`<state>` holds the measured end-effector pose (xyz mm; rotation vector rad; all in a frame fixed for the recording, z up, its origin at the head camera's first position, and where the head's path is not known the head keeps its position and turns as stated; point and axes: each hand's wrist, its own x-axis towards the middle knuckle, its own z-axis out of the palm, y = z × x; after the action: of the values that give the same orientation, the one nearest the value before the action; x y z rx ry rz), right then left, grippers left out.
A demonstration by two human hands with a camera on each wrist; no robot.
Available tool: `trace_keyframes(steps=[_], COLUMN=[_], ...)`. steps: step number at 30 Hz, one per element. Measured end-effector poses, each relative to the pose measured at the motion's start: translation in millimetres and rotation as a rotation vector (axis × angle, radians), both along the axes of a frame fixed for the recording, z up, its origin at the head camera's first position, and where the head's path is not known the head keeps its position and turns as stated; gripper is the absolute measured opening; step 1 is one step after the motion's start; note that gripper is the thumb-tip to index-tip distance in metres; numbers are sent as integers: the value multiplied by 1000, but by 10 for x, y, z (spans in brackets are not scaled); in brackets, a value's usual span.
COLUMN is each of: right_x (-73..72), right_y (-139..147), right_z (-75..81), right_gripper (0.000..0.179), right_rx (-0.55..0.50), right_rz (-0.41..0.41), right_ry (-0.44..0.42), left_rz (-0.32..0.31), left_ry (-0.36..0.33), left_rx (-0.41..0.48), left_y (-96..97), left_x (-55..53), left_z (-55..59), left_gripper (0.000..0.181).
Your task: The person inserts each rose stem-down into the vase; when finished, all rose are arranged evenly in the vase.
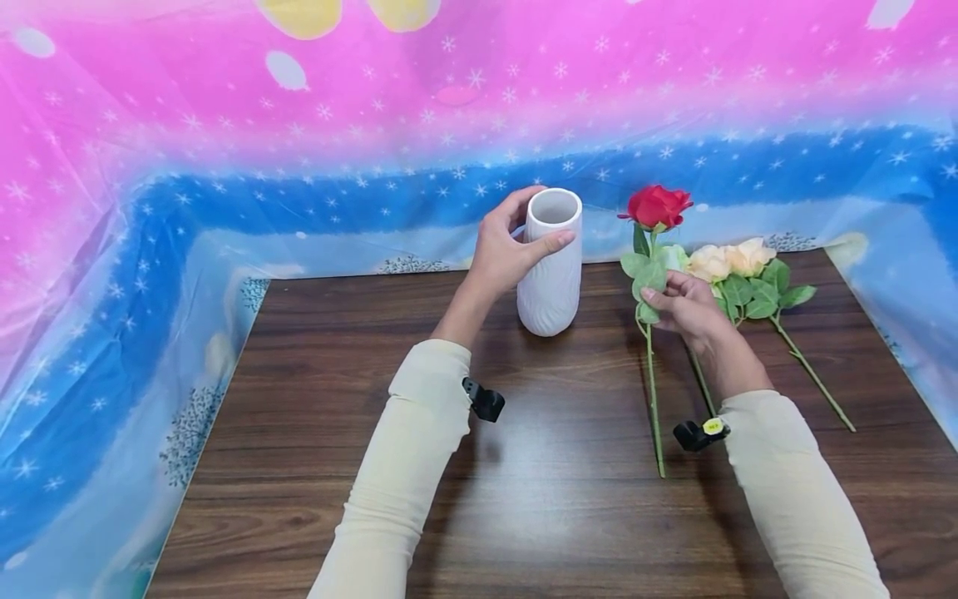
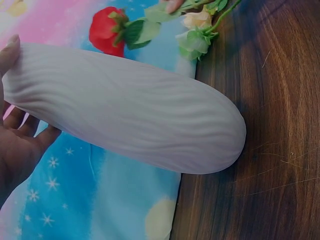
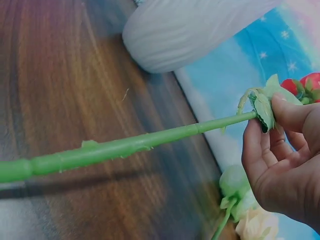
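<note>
A white ridged vase (image 1: 550, 283) stands upright near the back edge of the table. My left hand (image 1: 509, 245) grips it near the rim, thumb across the front and fingers around the far side. To the right of the vase, my right hand (image 1: 692, 312) pinches a red rose (image 1: 659, 206) by its leafy upper stem. The rose is upright, its green stem (image 3: 125, 147) hanging down above the wood. In the left wrist view the vase (image 2: 130, 110) fills the middle, with the left hand (image 2: 20, 150) at its top end.
Cream-peach roses (image 1: 729, 259) and a pale green rose (image 1: 674, 256) lie at the table's back right, behind my right hand, their stems pointing toward me. The dark wooden table (image 1: 314, 433) meets a pink and blue snowflake cloth (image 1: 299, 200) behind it.
</note>
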<state>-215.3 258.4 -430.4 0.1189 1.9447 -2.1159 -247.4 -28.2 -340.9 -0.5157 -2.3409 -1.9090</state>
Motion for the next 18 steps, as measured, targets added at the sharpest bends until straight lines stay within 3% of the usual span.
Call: trace_keyframes(steps=[18], right_x=[11], right_y=[-48], right_z=[322], right_gripper=[12], right_rx=[-207], right_rz=[-53], right_ry=[150], left_rz=[6], left_ry=[8], left_rx=[-6], left_y=[9], left_x=[7], left_z=[-23], left_gripper=[68])
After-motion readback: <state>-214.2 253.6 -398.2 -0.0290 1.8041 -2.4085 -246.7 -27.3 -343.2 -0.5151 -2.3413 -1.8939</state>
